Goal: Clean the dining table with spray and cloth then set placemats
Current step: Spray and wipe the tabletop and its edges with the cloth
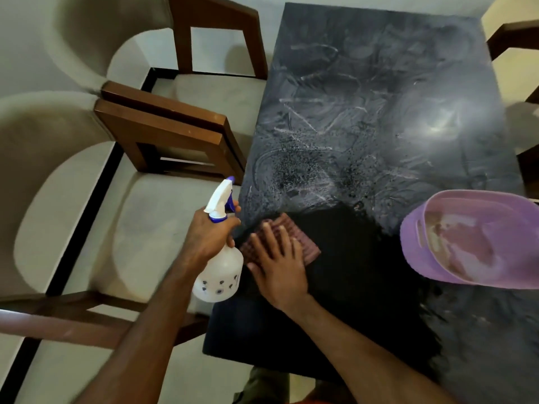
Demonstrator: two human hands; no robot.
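Observation:
A dark stone dining table (379, 112) fills the right half of the view, its surface smeared and speckled with spray droplets. My left hand (208, 234) grips the neck of a white spray bottle (220, 275) with a blue and white trigger head, held at the table's left edge. My right hand (277, 263) lies flat, fingers spread, pressing a reddish-brown cloth (306, 243) onto the table near the front left. The cloth is partly hidden under my fingers. No placemats are in view.
A purple plastic basket (420, 234) sits on the table at the right, holding something pinkish. Two wooden chairs with beige cushions (160, 132) stand close along the table's left side. Another chair (513, 39) shows at the far right edge.

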